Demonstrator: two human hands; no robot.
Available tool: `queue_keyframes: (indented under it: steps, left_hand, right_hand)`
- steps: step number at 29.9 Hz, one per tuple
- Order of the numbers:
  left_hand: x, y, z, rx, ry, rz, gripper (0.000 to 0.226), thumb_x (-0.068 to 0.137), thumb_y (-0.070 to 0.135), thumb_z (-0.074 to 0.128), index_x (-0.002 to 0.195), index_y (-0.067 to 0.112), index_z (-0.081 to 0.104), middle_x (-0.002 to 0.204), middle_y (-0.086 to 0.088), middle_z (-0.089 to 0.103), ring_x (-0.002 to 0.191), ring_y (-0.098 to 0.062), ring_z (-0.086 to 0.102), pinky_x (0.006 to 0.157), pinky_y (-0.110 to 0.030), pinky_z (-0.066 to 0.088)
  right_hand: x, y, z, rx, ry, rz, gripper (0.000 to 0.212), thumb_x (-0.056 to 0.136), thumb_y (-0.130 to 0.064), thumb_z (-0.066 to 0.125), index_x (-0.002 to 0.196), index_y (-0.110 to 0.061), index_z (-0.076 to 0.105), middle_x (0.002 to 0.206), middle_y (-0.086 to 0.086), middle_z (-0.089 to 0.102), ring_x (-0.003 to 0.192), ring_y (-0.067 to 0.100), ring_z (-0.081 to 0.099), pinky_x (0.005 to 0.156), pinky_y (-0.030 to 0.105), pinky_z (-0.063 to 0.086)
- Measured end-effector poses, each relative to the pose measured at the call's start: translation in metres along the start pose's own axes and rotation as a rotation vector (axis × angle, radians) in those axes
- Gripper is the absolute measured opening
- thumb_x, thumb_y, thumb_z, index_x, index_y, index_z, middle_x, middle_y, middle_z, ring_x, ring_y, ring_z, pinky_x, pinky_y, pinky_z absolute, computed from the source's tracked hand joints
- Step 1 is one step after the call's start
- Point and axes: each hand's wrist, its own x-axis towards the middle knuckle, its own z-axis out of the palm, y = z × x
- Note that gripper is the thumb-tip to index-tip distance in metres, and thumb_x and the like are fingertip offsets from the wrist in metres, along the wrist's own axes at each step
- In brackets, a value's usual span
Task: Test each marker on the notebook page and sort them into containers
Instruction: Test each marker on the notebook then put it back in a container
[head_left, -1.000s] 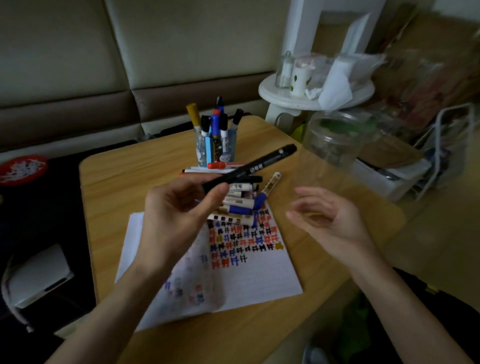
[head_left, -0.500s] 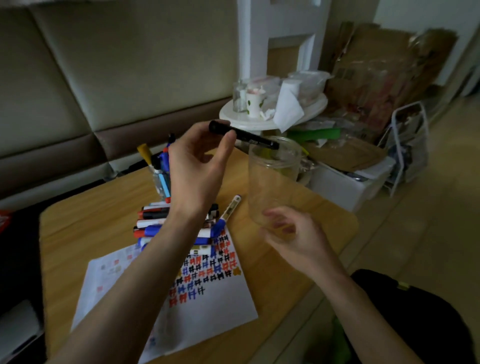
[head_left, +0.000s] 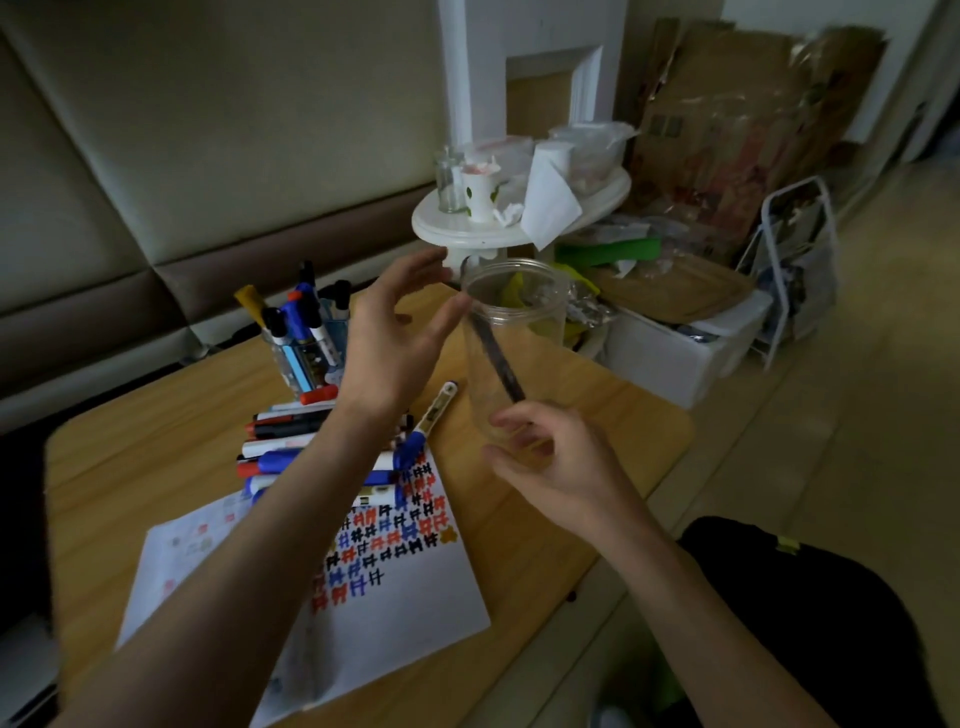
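Head view: finds a slim black marker (head_left: 496, 358) leaning diagonally inside the clear plastic jar (head_left: 540, 332), lower end near the base, upper end at the rim beside the left hand (head_left: 395, 338), fingers spread slack and holding nothing. Shows the right hand (head_left: 556, 462) curled about the jar's base (lightly, it seems). Places the heap of loose markers (head_left: 291, 441) on the white lined notebook page (head_left: 415, 597) under the left wrist, long axes running left to right, so probably nearer that hand.

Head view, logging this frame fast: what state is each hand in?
Left hand: open, holding nothing.
Right hand: holding the clear jar at its base.
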Motion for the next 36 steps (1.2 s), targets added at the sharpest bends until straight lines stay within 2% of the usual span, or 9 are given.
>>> queue_keyframes:
  steps: [3,7,10,14,22,26,30,33,36]
  left_hand:
    - [-0.019,-0.027,-0.014,0.078,0.030,-0.044,0.030,0.094,0.035,0.068,0.123,0.029,0.065,0.113,0.012,0.067,0.110,-0.005,0.061,0.091,-0.041,0.057]
    - [-0.050,-0.061,-0.019,0.566,-0.088,-0.029,0.030,0.085,0.054,0.064,0.101,0.030,0.074,0.114,0.003,0.063,0.112,-0.020,0.055,0.096,-0.046,0.049]
    - [-0.068,-0.066,-0.013,0.799,-0.127,-0.026,0.032,0.080,0.050,0.078,0.104,0.029,0.076,0.126,-0.003,0.056,0.128,-0.030,0.041,0.105,-0.049,0.038]
    - [-0.080,-0.071,-0.005,0.892,-0.131,-0.039,0.039,0.079,0.051,0.078,0.109,0.026,0.077,0.139,-0.008,0.050,0.140,-0.034,0.031,0.107,-0.051,0.033]
    - [-0.086,-0.083,0.000,0.905,-0.055,-0.074,0.033,0.081,0.045,0.077,0.104,0.022,0.078,0.136,-0.010,0.051,0.142,-0.034,0.030,0.103,-0.050,0.034]
    - [-0.089,-0.084,0.000,0.790,-0.024,-0.058,0.031,0.082,0.042,0.078,0.102,0.018,0.079,0.134,-0.008,0.052,0.137,-0.031,0.036,0.103,-0.049,0.036]
    - [-0.091,-0.076,-0.009,0.632,0.093,-0.013,0.026,0.084,0.037,0.078,0.103,0.019,0.077,0.135,-0.004,0.051,0.133,-0.026,0.042,0.103,-0.043,0.036]
    - [-0.099,-0.063,-0.024,0.521,0.142,0.003,0.023,0.086,0.034,0.077,0.105,0.022,0.076,0.132,0.001,0.052,0.129,-0.020,0.044,0.102,-0.038,0.035]
    - [-0.117,-0.053,-0.044,0.398,0.103,-0.022,0.025,0.087,0.040,0.071,0.104,0.023,0.075,0.126,0.009,0.055,0.120,-0.013,0.051,0.096,-0.043,0.050]
  right_hand:
    - [0.000,-0.001,0.003,-0.010,-0.007,-0.001,0.028,0.088,-0.033,0.079,0.114,-0.030,0.072,0.107,-0.017,0.069,0.097,-0.004,0.063,0.086,0.021,0.056]
    - [0.000,-0.003,0.011,-0.028,-0.023,-0.015,0.024,0.089,-0.034,0.078,0.113,-0.031,0.072,0.108,-0.018,0.069,0.096,-0.004,0.064,0.086,0.026,0.058]
    - [0.000,-0.005,0.016,-0.036,-0.038,-0.020,0.023,0.090,-0.035,0.077,0.113,-0.032,0.072,0.108,-0.018,0.070,0.097,-0.004,0.064,0.086,0.028,0.059]
    - [0.000,-0.008,0.021,-0.046,-0.066,-0.019,0.024,0.092,-0.035,0.075,0.115,-0.032,0.071,0.112,-0.019,0.068,0.099,-0.004,0.062,0.088,0.024,0.057]
    - [0.000,-0.010,0.023,-0.064,-0.087,-0.018,0.022,0.092,-0.034,0.075,0.113,-0.032,0.072,0.109,-0.018,0.068,0.097,-0.004,0.063,0.086,0.024,0.058]
    - [-0.002,-0.009,0.021,-0.091,-0.090,-0.007,0.022,0.092,-0.036,0.073,0.114,-0.033,0.070,0.110,-0.019,0.066,0.098,-0.005,0.061,0.085,0.021,0.057]
    - [-0.001,-0.009,0.020,-0.064,-0.099,0.037,0.023,0.093,-0.041,0.070,0.116,-0.036,0.069,0.108,-0.019,0.065,0.095,-0.004,0.062,0.081,0.019,0.058]
    - [-0.003,-0.016,0.022,0.054,-0.103,0.090,0.024,0.094,-0.045,0.069,0.113,-0.030,0.071,0.102,-0.017,0.070,0.091,-0.003,0.065,0.080,0.020,0.059]
    - [-0.006,-0.030,0.028,0.348,-0.144,0.188,0.030,0.094,-0.051,0.066,0.099,-0.023,0.076,0.086,-0.014,0.073,0.078,-0.003,0.066,0.068,0.014,0.052]
